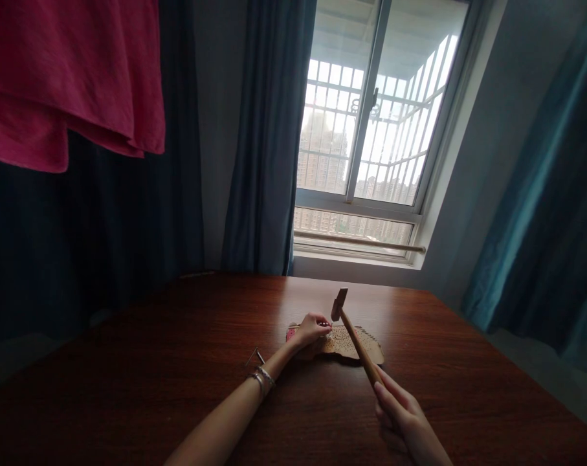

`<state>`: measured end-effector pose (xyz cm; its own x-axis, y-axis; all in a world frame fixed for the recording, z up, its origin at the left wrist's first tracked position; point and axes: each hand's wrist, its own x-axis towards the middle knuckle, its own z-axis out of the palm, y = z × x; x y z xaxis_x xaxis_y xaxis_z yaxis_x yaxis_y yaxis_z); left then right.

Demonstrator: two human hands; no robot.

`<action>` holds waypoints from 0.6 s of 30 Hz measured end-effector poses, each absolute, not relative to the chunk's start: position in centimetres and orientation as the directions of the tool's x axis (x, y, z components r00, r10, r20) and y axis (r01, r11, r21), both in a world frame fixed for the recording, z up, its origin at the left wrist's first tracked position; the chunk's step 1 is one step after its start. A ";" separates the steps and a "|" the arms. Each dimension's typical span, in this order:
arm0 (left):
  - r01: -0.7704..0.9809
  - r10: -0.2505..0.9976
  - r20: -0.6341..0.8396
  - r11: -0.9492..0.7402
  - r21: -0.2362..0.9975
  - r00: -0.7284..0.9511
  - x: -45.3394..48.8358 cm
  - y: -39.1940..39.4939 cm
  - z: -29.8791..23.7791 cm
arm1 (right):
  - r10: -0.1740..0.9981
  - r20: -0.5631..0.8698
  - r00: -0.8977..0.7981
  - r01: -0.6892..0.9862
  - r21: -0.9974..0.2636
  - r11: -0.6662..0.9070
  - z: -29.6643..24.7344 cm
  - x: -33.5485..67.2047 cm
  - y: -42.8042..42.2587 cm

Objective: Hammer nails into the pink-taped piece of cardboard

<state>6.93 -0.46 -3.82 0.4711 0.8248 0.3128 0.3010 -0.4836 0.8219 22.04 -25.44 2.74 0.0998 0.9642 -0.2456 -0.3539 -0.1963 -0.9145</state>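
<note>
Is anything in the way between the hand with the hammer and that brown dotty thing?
Only the left hand, at the left part of the brown dotted piece, might get in the way. Its fingertips look close to the head of the hammer. Nothing else visible stands between the right hand and the piece.

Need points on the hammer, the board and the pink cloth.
Hammer (360,348): head view, mid-handle.
Board (340,342): head view, speckled top face, between left hand (314,328) and hammer.
Pink cloth (99,71): head view, middle of its visible hanging part.

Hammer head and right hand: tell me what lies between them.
The handle spans from the right hand to the hammer head, as the head view shows.
</note>
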 end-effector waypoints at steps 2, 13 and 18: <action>0.311 0.831 0.304 -0.476 0.823 0.466 6.9 -0.4 -3.9 | 0.965 -0.244 0.095 -0.348 -0.917 -0.197 2.9 22.0 -25.4; 0.323 0.823 0.338 -0.507 0.799 0.457 6.8 -0.7 -3.5 | 0.974 -0.216 0.074 -0.293 -0.938 -0.186 2.9 21.9 -25.6; 0.308 0.809 0.365 -0.531 0.790 0.461 6.7 -0.7 -3.4 | 0.973 -0.217 0.074 -0.305 -0.934 -0.185 2.5 22.1 -25.4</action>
<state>6.75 -0.75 -3.42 0.4608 0.8091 0.3648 0.3076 -0.5311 0.7895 22.11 -25.40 2.48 0.0742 0.9734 -0.2168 -0.3049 -0.1848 -0.9343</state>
